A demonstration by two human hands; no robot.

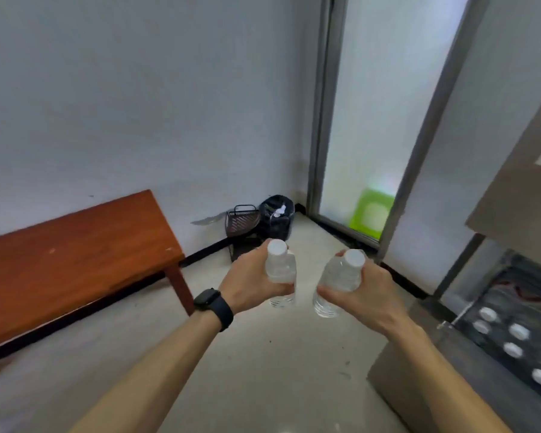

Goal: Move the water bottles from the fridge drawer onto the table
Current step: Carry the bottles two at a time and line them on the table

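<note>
Bottle one (pixel 281 270) is gripped by left hand (pixel 250 282), bottle two (pixel 341 275) by right hand (pixel 369 295); six caps (pixel 519 331) show in drawer (pixel 509 285).

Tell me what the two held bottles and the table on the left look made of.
Left bottle and right bottle: clear, glossy plastic, judging by the see-through ribbed walls. Table: looks like wood with a reddish-brown, slightly worn finish, pale scuffs showing; solid or veneer, cannot tell.

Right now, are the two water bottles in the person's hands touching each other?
Apart. The head view shows a strip of pale floor between the left bottle and the right bottle along their whole length.
</note>
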